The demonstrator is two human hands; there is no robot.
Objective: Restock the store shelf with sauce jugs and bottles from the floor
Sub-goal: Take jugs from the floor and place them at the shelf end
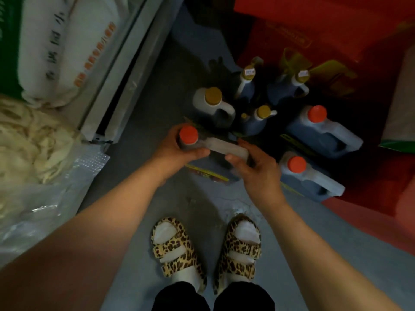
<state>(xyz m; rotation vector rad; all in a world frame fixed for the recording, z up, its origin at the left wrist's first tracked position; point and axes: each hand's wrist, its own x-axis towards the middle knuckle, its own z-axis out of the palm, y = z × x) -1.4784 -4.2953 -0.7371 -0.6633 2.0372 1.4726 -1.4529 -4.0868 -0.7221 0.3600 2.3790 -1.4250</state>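
Both hands [224, 158] grip a red-capped jug [215, 147] of dark sauce.

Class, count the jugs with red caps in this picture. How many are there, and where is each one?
3. One red-capped jug is held by the left hand and right hand; two stand on the floor at right, one farther, one nearer. Others may be hidden.
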